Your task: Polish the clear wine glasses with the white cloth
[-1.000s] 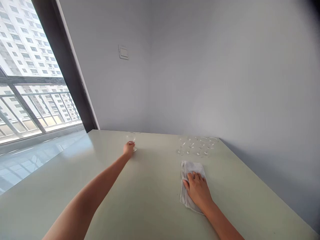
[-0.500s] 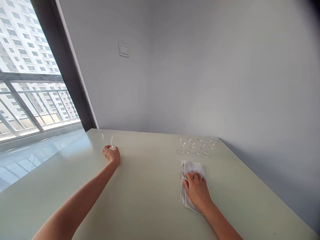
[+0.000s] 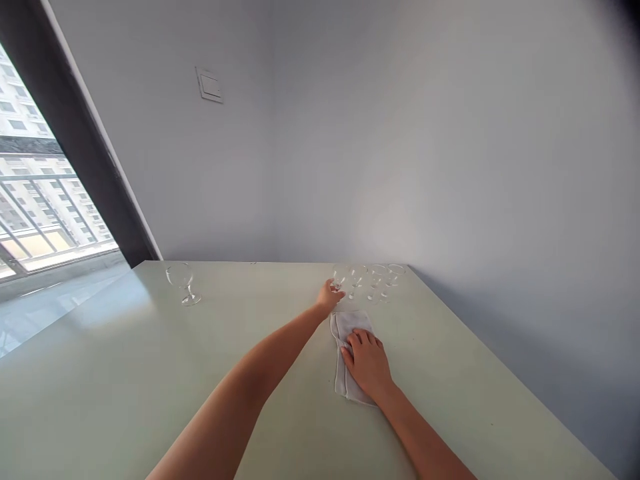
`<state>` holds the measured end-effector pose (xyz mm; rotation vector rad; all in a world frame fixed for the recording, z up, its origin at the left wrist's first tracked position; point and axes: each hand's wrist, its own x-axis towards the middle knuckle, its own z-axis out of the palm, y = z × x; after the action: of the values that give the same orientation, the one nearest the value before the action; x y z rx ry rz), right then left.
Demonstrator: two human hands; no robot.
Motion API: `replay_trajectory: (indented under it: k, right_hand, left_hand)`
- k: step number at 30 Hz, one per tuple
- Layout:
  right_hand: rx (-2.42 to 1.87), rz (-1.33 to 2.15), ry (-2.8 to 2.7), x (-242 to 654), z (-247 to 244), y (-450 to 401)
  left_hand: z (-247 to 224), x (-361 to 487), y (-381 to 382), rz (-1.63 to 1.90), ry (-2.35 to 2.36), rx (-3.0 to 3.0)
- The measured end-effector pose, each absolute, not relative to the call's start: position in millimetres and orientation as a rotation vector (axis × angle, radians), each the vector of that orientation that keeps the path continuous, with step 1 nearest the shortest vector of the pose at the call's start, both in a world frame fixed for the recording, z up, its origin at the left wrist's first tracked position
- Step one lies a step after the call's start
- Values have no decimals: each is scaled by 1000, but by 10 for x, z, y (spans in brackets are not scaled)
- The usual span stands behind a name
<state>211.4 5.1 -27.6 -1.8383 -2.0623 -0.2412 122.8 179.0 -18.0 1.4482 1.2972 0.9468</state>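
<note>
My left hand (image 3: 331,297) reaches across to the leftmost of several clear stemmed glasses, its fingers closed around the lower part of that stemmed glass (image 3: 340,273). The glass stands upright, its foot partly hidden by the hand. My right hand (image 3: 369,361) lies on a folded light grey cloth (image 3: 345,385), fingers slightly spread over its top. Beside the held glass stand other stemmed glasses (image 3: 379,271) in a close group. Apart from them, at the far left, is a single stemmed glass (image 3: 181,275), upright.
Everything rests on a pale, glossy table (image 3: 115,373). Grey walls (image 3: 400,133) rise behind and to the right, with a light switch (image 3: 209,85) on the left one. A window (image 3: 40,200) with a railing outside is at the far left.
My left hand has left the single glass at the left and moved right to the grouped glasses. The view has turned rightward. My right hand remains on the cloth.
</note>
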Motion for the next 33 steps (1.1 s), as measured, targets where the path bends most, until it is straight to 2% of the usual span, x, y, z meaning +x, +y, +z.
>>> replay_trajectory:
  k: [3, 7, 17, 22, 29, 33]
  right_hand:
    - [-1830, -221, -2064, 2130, -256, 44]
    - [-1805, -217, -2090, 2140, -242, 24]
    - [-1787, -284, -2141, 2195, -429, 79]
    - [-1797, -304, -2133, 2201, -461, 85]
    - [-1812, -238, -2132, 2173, -431, 49]
    - [-1817, 10, -2143, 2181, -217, 126]
  left_hand:
    - [-224, 1259, 1819, 948, 1298, 1425]
    - [-279, 833, 1783, 1033, 1371, 1389]
    - [-191, -1318, 1400, 1321, 1702, 1181]
    - [-142, -2124, 1270, 1448, 1812, 1061]
    - [-127, -2518, 1304, 1515, 1849, 950]
    - [-102, -2548, 1309, 1523, 1847, 919]
